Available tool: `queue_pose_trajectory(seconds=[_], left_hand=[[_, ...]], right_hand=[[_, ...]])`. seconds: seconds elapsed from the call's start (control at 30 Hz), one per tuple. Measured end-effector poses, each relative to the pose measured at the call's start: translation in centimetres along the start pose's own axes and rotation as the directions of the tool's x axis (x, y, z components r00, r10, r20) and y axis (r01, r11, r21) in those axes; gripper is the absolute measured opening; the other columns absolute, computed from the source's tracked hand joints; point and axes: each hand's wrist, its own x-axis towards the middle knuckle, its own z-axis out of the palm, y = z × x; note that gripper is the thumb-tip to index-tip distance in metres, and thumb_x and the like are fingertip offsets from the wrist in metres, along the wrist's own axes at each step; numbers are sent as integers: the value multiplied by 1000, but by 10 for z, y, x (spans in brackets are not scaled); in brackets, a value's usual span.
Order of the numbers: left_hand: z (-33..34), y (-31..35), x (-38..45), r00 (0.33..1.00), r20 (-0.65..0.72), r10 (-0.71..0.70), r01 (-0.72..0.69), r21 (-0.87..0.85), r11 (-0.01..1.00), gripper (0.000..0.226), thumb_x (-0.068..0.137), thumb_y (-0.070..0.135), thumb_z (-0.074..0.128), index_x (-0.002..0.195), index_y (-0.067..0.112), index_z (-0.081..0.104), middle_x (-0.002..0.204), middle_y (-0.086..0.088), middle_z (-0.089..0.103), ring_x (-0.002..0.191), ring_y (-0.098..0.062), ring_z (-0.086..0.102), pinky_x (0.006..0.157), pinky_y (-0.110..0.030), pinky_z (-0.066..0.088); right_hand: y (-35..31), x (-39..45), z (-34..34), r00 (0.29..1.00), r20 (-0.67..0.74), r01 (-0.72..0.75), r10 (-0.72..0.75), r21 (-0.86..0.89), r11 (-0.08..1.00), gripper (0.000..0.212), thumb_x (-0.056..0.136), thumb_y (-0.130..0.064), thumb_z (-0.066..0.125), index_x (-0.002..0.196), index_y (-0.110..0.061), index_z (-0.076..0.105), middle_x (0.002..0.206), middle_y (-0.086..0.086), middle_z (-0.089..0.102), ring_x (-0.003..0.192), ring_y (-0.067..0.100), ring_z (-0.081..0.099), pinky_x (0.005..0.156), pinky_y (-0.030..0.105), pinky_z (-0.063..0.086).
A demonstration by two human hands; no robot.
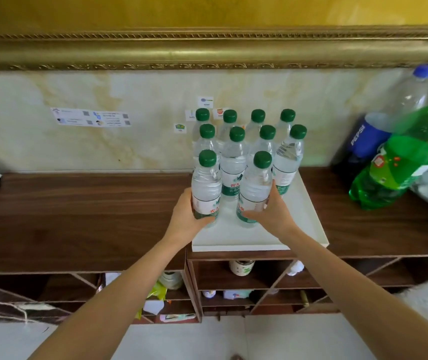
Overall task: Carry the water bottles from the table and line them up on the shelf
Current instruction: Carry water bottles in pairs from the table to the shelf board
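- You have one view only, worn on the head, looking forward and down from above.
- It faces the far wall (129, 141), with the wooden shelf top (78, 216) running left to right across mid-frame.
- It sits close: both forearms enter from the near edge, and the wide lens bends the edges.

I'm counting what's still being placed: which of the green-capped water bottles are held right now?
The two front ones: the front-left bottle in the left hand, the front-right bottle in the right hand. The others stand untouched.
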Motion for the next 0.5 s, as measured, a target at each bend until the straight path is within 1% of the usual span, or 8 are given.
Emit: queue_pose_trajectory(seconds=[0.03,0.1,0.2,0.3,0.4,0.5], left_hand=[[1,-4,-2,1000,-4,-12,12,12,1000,73,65,17,87,127,21,49,123,9,57,112,-8,55,93,-28,47],[2,-7,-2,1000,-11,-23,24,20,1000,71,65,15,87,126,20,49,121,7,57,112,-9,55,93,-26,45],[0,-7,4,999,30,-15,13,46,999,73,65,14,86,128,18,50,126,3,58,112,-6,52,93,-25,43],[-4,-6,12,998,54,-28,24,66,998,75,66,15,86,130,17,49,129,1,58,112,-7,52,96,-29,46],[-6,-6,17,999,32,-39,36,88,995,68,65,14,87,123,12,51,125,-5,61,109,-11,54,95,-36,51],[-6,-7,21,998,38,-46,41,111,993,67,65,16,87,121,11,51,125,-6,61,109,-12,55,95,-39,52]], right_hand=[[2,-2,2,1000,-12,-11,11,-7,1000,80,68,-12,84,133,-21,38,113,-7,57,104,15,55,87,31,47],[6,-6,8,998,-56,-21,22,5,1000,75,69,-12,83,130,-17,41,109,-8,57,100,14,55,83,29,46],[10,-8,15,994,-107,-19,20,2,1000,70,69,-14,83,126,-15,43,106,-7,58,97,14,55,79,27,45],[12,-6,17,992,-124,-17,14,-21,1000,72,68,-19,84,127,-18,43,112,-3,61,98,14,56,80,28,47],[13,-6,18,992,-127,-19,14,-38,999,73,68,-21,85,128,-19,43,118,-1,63,97,12,55,82,28,47],[13,-5,17,991,-132,-23,17,-46,999,73,68,-19,84,129,-17,43,122,1,62,101,14,56,83,27,47]])
